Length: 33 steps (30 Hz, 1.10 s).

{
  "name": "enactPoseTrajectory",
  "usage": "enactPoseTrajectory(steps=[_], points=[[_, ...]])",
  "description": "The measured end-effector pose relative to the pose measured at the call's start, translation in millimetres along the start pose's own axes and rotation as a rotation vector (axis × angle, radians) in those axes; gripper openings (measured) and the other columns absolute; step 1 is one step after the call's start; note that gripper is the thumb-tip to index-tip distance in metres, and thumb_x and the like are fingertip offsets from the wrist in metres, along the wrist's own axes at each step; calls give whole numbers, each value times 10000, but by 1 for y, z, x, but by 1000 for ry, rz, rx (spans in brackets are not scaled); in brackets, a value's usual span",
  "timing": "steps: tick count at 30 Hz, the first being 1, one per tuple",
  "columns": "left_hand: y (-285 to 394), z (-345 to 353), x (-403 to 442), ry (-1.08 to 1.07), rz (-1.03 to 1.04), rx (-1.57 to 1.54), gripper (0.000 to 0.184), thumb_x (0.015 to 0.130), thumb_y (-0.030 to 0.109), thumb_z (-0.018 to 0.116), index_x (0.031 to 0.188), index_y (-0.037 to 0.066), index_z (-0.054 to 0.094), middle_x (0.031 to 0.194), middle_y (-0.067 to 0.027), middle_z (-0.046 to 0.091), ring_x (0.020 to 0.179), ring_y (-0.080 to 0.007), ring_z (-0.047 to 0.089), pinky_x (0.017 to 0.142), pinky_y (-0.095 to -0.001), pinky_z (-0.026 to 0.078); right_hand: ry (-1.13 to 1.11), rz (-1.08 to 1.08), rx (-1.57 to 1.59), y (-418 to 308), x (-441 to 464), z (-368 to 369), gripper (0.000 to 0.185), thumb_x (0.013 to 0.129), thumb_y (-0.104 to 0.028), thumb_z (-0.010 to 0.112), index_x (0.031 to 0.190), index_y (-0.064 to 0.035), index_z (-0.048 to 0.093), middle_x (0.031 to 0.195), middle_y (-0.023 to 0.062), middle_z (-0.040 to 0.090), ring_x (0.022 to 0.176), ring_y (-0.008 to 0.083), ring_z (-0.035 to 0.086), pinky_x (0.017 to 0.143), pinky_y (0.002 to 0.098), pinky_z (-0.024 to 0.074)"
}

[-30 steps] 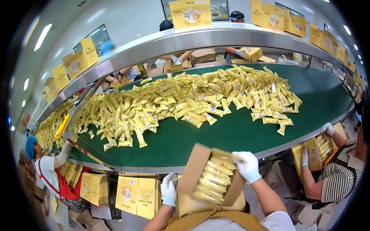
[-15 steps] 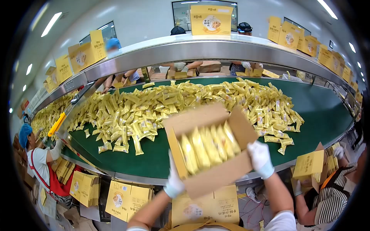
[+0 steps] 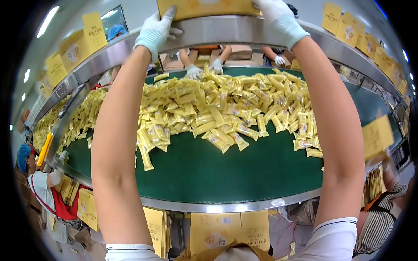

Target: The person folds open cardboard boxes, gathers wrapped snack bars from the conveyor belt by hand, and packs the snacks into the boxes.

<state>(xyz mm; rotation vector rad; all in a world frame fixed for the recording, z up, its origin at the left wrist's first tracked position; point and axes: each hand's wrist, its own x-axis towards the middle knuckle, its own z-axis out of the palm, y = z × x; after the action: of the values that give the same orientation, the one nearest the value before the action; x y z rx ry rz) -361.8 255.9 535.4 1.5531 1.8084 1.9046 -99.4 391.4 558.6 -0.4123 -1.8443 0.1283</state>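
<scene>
Both my arms reach up and forward to the metal overhead shelf [image 3: 209, 30]. Between my gloved hands is a yellow cardboard box [image 3: 209, 8], cut off by the top of the view. My left hand [image 3: 159, 29] grips its left end, with the thumb against the front face. At the other end, my right hand [image 3: 278, 19] holds the right side. The box's lower edge overlaps the shelf; I cannot tell whether it rests there. Below lies a large heap of yellow snack packets [image 3: 226, 108] on the green conveyor belt [image 3: 217, 178].
Flattened yellow cartons [image 3: 228, 230] stand right in front of my body. Across the belt, another person's gloved hands [image 3: 204, 71] are at the heap. A co-worker in a red apron [image 3: 61, 200] is at left, another in stripes [image 3: 379, 222] at right. More boxes [image 3: 74, 54] line the shelf.
My hands have lifted the packed open box from above the belt's near edge up and forward to the shelf. The person at right now has a yellow box raised.
</scene>
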Motion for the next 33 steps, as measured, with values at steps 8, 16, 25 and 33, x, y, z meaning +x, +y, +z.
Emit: enactPoseTrajectory(steps=[8, 16, 25, 33], points=[[-138, 56, -116, 124, 688, 330, 283, 914, 151, 677, 1168, 32, 639, 1045, -151, 665, 907, -311, 688, 796, -409, 549, -7, -500, -191, 62, -173, 42, 334, 873, -216, 652, 1177, -79, 629, 1070, 140, 641, 1016, 373, 585, 951, 444, 463], [-301, 137, -195, -424, -470, 924, 878, 864, 766, 483, 1517, 179, 443, 1402, -269, 505, 1235, -404, 567, 991, -480, 483, -706, 769, -254, 254, -371, 111, 660, 969, -673, 371, 1434, -238, 542, 1456, 244, 494, 1364, 395, 456, 1138, 464, 356], [-362, 199, -127, -677, -429, 809, 912, 818, 796, 483, 1461, 152, 529, 1382, -254, 586, 1291, -424, 538, 1112, -415, 392, -717, 949, -117, 292, -356, 190, 824, 825, -773, 466, 1532, -352, 418, 1559, 278, 356, 1430, 442, 382, 1189, 581, 196], [-343, 187, -160, -713, -167, 855, 672, 874, 691, 511, 1276, 178, 671, 1225, -181, 680, 1177, -396, 588, 1004, -457, 469, -765, 826, -206, 247, -379, 174, 687, 840, -720, 529, 1453, -410, 495, 1576, 230, 344, 1441, 422, 373, 1162, 579, 266]])
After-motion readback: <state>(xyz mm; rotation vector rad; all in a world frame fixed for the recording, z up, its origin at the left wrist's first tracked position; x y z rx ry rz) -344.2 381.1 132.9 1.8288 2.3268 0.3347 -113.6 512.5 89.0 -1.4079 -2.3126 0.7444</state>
